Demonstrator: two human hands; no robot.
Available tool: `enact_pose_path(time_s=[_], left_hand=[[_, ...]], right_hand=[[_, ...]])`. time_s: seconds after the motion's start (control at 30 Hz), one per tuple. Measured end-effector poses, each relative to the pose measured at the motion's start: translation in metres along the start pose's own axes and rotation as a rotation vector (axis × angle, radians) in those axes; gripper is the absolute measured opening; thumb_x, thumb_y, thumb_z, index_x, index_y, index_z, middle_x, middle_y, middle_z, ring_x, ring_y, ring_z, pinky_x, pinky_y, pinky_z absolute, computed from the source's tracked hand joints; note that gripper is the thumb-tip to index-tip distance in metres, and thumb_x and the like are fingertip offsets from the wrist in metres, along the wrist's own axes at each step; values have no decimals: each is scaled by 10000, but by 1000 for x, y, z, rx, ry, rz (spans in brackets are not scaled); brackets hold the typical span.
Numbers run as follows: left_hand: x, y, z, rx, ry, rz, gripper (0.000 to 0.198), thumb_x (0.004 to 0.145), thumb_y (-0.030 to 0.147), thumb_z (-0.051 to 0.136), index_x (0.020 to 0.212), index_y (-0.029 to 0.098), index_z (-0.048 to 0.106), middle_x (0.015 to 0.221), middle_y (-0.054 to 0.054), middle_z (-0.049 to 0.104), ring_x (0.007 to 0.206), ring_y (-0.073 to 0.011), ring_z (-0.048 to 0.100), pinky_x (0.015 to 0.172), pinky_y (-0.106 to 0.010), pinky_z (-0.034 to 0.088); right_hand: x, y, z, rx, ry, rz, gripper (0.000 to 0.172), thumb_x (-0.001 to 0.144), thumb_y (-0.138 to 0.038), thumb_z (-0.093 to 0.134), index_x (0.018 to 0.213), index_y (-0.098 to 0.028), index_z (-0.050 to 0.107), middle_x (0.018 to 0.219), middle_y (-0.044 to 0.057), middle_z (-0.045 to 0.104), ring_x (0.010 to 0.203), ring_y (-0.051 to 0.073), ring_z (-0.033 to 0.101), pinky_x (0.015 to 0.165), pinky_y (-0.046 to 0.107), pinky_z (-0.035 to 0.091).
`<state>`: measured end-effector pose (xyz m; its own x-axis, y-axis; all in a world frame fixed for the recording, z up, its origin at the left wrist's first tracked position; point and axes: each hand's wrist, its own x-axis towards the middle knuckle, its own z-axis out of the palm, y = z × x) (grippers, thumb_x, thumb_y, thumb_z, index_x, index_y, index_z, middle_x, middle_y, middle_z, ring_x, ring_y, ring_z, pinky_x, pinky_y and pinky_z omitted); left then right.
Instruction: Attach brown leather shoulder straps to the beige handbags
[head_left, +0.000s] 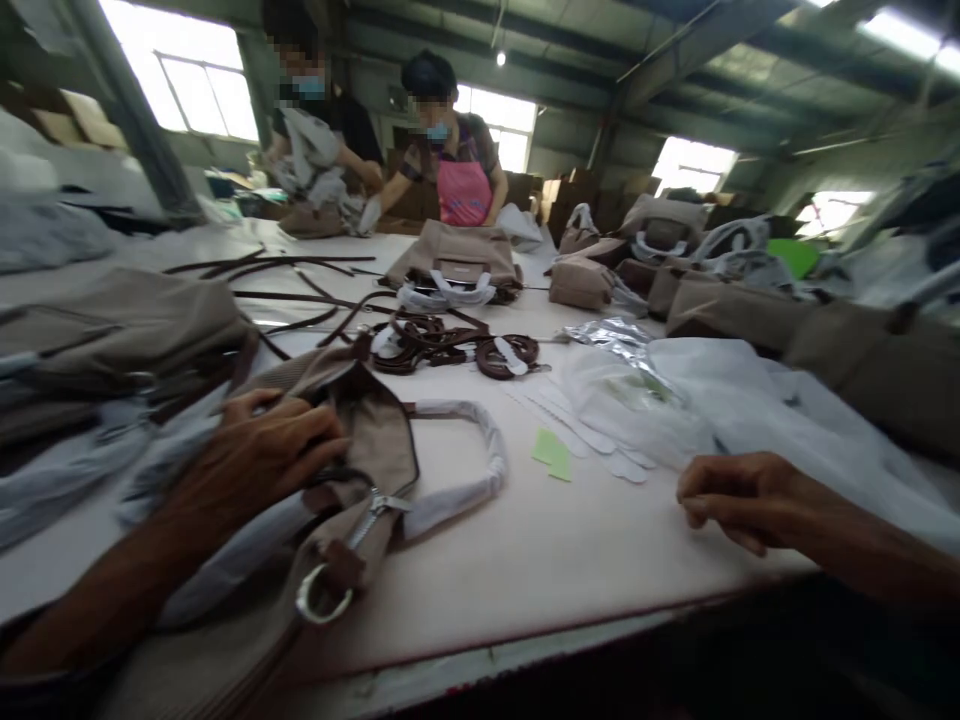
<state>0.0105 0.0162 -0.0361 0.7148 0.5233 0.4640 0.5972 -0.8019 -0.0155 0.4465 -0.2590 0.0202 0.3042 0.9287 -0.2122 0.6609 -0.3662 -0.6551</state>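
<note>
My left hand [259, 450] rests on top of a taupe handbag [375, 440] at the near left of the table, fingers curled onto its open top edge. The bag's handle [465, 470] is wrapped in white paper and lies to the right; a zipper pull and a metal ring [322, 595] hang near the front. My right hand [739, 495] hovers low over the table edge at the right, fingers curled in with nothing visible in them. White paper strips [592, 430] and a small green tag [553, 452] lie between the hands.
Coiled brown straps [450, 345] lie mid-table. More taupe bags [457, 255] and stacks of bags [750, 310] fill the far and right sides; clear plastic bags [750, 400] sit to the right. Two people [450, 150] work at the far end.
</note>
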Motion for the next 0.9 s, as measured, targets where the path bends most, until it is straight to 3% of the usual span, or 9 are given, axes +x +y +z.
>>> enact_pose_path(time_s=[0.03,0.13,0.3,0.47,0.57,0.63,0.8,0.9], left_hand=[[0,2,-3,12,-53,15,389,1091,436,369,913,222,641,898,59,684,909,-157,643,1149,-458,276],[0,6,-6,22,-31,18,304,1071,383,447,879,219,617,861,34,676,874,-177,639,1141,-468,273],[-1,6,0,-52,55,28,251,1045,350,497,856,232,612,823,38,677,821,-184,640,1111,-466,269],[-2,4,5,-118,105,53,286,1048,372,464,847,243,620,784,49,646,790,-199,630,1095,-478,238],[-1,5,5,-132,129,54,320,1055,377,433,825,241,609,756,50,626,767,-200,618,1080,-477,241],[-2,7,4,-131,101,40,333,1060,386,417,832,238,610,767,45,625,777,-202,615,1090,-486,239],[-4,8,2,-129,54,7,372,1068,395,384,821,229,608,775,32,622,806,-202,608,1129,-506,218],[-4,8,3,-126,56,-12,380,1067,390,373,817,229,610,781,23,625,819,-205,603,1144,-505,218]], right_hand=[[9,-9,7,14,-29,-30,344,877,-531,680,870,-196,755,634,40,591,507,128,465,465,268,362],[40,-48,28,83,-150,-132,290,904,-485,648,912,-208,733,749,59,650,523,121,493,459,255,376],[96,-112,42,86,-171,-352,205,889,-383,632,849,-182,646,668,10,621,486,97,468,438,225,337],[163,-115,22,-138,63,-471,137,850,-309,590,834,-176,617,675,-4,614,547,114,490,507,245,364],[196,-114,20,-273,119,-532,147,831,-291,594,761,-168,635,720,14,637,669,140,537,612,261,392],[210,-120,30,-351,114,-538,133,835,-258,586,773,-161,653,778,34,674,732,157,572,659,265,397],[226,-139,74,-798,146,-474,129,827,-119,552,850,-149,675,916,111,722,874,219,628,677,292,328],[235,-140,90,-813,167,-475,147,811,-94,551,864,-148,677,968,131,728,965,246,627,695,300,318]])
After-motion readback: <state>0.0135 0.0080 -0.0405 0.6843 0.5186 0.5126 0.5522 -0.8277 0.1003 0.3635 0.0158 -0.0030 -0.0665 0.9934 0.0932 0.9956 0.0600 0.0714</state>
